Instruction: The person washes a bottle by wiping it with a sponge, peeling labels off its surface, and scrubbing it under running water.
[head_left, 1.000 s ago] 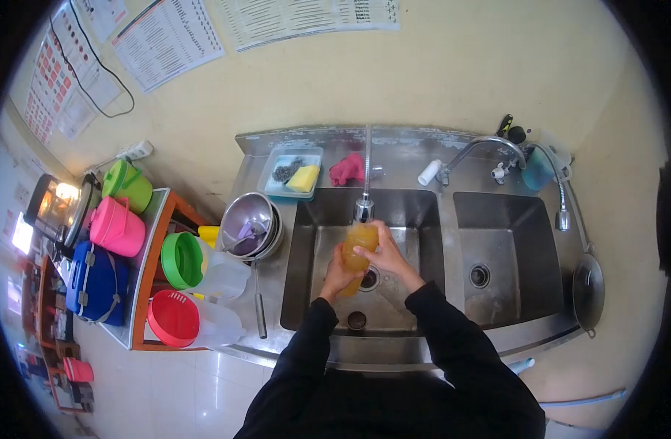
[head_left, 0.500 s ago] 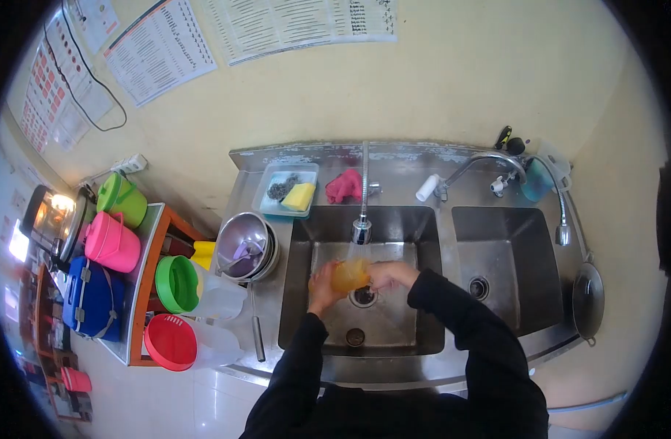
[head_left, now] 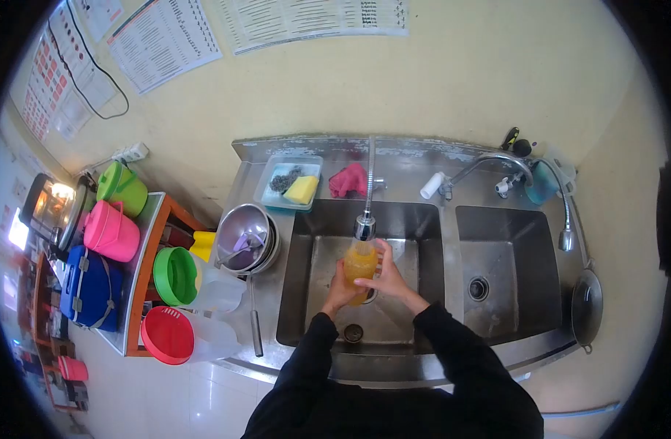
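Note:
An amber see-through container (head_left: pixel 360 265), cup or jar I cannot tell, is held over the left sink basin (head_left: pixel 317 322) just below the tap's spray head (head_left: pixel 364 228). My left hand (head_left: pixel 340 290) wraps its left side. On the other side my right hand (head_left: pixel 389 278) grips it, thumb across the front and fingers along the right edge. Water appears to run from the spray head onto its top. Part of the drain is hidden behind the container and my hands.
Left of the basin are stacked metal bowls (head_left: pixel 244 235), with a purple item inside, and a long handle (head_left: pixel 256 322). Behind stand a tray (head_left: pixel 262 192) with a yellow sponge (head_left: pixel 301 190) and a pink cloth (head_left: pixel 348 180). A second basin (head_left: pixel 507 307) and pan lid (head_left: pixel 587 307) lie right.
The amber container has turned from tilted sideways to nearly upright under the spray head. My right hand has moved from its right end to grip its side. The view has shifted slightly.

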`<state>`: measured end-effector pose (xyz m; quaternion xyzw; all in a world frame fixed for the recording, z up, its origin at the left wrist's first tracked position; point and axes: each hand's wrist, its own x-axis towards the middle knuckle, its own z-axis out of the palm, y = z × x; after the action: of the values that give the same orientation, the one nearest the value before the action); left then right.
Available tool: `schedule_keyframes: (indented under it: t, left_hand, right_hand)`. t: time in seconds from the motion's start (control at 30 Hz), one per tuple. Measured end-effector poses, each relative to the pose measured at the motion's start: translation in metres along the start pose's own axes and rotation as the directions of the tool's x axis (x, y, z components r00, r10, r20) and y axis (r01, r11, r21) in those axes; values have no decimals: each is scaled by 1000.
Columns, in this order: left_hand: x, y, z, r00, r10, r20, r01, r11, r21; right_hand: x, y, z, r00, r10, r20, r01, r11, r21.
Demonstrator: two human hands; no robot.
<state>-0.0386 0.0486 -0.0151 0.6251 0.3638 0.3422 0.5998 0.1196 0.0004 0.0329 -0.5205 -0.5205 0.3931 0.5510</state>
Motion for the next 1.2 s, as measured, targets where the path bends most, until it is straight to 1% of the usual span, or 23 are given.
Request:
schedule_keyframes:
  t: [0.07, 0.1, 0.17, 0.2, 0.27, 0.3, 0.37, 0.5, 0.6, 0.7, 0.8, 0.9, 0.97, 1.03, 1.13, 1.2]
  left_hand:
    - [-2, 1, 9, 1000, -11, -6, 12, 999, 47]
    - [-3, -1, 11, 1000, -17, -9, 18, 997, 72]
    - [-4, -8, 8, 999, -20, 25, 18, 998, 64]
    - [-5, -5, 7, 999, -22, 39, 19, 998, 60]
    - [-6, 0, 6, 999, 35, 28, -35, 999, -9]
    - [-7, 1, 6, 998, 61, 20, -60, 997, -45]
    - [-7, 1, 3, 996, 88, -9, -88, 996, 26]
    - [-8, 14, 3, 989, 146, -24, -142, 980, 137]
    - [-13, 21, 5, 985, 172, -34, -166, 978, 123]
    - [-28, 29, 0, 998, 52, -28, -53, 998, -47]
    - [-39, 30, -15, 991, -89, -101, 86, 996, -33]
    - [-46, 12, -34, 987, -92, -129, 77, 990, -117]
    - [-53, 9, -41, 984, -126, -130, 109, 986, -129]
    - [-58, 7, -46, 982, -153, -109, 140, 983, -116]
    - [-62, 17, -43, 959, -255, -124, 234, 958, -165]
    - [-63, 16, -41, 957, -271, -108, 247, 950, -190]
  right_hand:
    - [-1, 5, 6, 999, -51, -8, 50, 995, -90]
    - [0, 4, 8, 999, -17, -27, 15, 997, -75]
    - [2, 0, 12, 997, 51, -58, -53, 998, -42]
    - [3, 1, 14, 997, 36, -70, -41, 997, -61]
    - [6, 3, 18, 996, 7, -90, -16, 995, -100]
    - [7, -1, 19, 995, 21, -99, -31, 995, -97]
    - [9, -9, 20, 992, 47, -118, -58, 994, -91]
    - [10, -9, 26, 982, -4, -189, -27, 986, -165]
    - [7, -2, 30, 971, -33, -236, -16, 979, -203]
    - [5, 0, 29, 966, -22, -257, -26, 983, -181]
    - [3, 2, 26, 965, 23, -260, -63, 987, -145]
    - [2, -6, 25, 966, 49, -254, -85, 988, -130]
    - [4, -7, 25, 964, 76, -257, -106, 989, -107]
    - [8, 3, 26, 960, 48, -277, -88, 987, -131]
    - [10, 4, 27, 960, 44, -277, -85, 987, -139]
    - [10, 0, 28, 962, 56, -268, -94, 987, -134]
